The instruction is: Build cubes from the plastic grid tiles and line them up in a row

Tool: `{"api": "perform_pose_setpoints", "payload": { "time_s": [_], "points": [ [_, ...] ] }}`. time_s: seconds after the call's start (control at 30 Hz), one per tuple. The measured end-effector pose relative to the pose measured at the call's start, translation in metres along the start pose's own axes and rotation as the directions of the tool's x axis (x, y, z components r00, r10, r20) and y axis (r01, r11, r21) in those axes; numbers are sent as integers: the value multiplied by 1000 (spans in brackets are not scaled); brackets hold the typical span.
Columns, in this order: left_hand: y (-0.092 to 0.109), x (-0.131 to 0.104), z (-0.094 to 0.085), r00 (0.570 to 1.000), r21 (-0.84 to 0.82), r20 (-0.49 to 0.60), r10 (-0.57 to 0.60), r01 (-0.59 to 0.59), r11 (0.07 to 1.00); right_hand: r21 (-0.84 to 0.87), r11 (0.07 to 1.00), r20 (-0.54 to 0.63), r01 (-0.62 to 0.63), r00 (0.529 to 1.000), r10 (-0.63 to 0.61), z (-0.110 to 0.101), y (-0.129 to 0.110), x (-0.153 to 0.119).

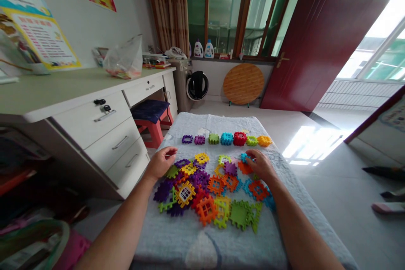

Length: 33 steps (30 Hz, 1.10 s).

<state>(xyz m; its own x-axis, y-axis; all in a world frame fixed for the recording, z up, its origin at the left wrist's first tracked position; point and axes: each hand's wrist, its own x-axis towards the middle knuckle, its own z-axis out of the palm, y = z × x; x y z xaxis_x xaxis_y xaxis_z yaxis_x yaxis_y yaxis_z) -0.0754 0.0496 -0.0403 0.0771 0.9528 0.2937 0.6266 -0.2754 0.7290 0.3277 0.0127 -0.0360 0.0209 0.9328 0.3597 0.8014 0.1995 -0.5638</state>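
Note:
Over the left edge of a loose pile of interlocking plastic tiles, my left hand [162, 163] hovers with loosely curled fingers apart and nothing in them. My right hand [262, 165] is at the pile's right side, its fingertips closed on a small blue tile [243, 157]. An orange tile [244, 168] lies just under those fingers. Nearby are a purple tile [230, 168], a yellow window tile [185, 194], an orange window tile [206, 210] and a green tile [240, 214]. Beyond the hands runs a row of colour-sorted tiles, including a red stack [239, 138] and a cyan stack [226, 139].
A pale blue cloth [202, 249] covers the low table. To the left stand a white desk [91, 88] with drawers and a red stool [154, 124] with a dark cushion. A washing machine [183, 84], a round wooden tabletop [243, 84] and a red door [297, 38] are farther back.

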Motion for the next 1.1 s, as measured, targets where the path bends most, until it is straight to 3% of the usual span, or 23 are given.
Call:
{"api": "perform_pose_setpoints", "payload": {
  "time_s": [0.17, 0.33, 0.53, 0.67, 1.1],
  "points": [
    [2, -2, 1, 999, -77, 23, -37, 39, 996, 4, 1000, -1, 3, 1000, -3, -1, -2, 0],
    [9, -4, 0, 997, -9, -42, -61, 61, 998, -1, 997, 18, 76, 997, -76, -7, -12, -3],
    [10, -4, 0, 994, 15, -82, -66, 68, 998, 20, 973, 225, 230, 947, -228, -7, -36, -11],
    [10, -4, 2, 993, 25, -87, -75, 78, 997, -17, 960, 321, 278, 911, -258, 2, -46, -14],
    [6, -4, 3, 994, 40, -94, -59, 63, 997, -20, 970, 155, 243, 959, -237, 13, -33, -11]
  ]
}}
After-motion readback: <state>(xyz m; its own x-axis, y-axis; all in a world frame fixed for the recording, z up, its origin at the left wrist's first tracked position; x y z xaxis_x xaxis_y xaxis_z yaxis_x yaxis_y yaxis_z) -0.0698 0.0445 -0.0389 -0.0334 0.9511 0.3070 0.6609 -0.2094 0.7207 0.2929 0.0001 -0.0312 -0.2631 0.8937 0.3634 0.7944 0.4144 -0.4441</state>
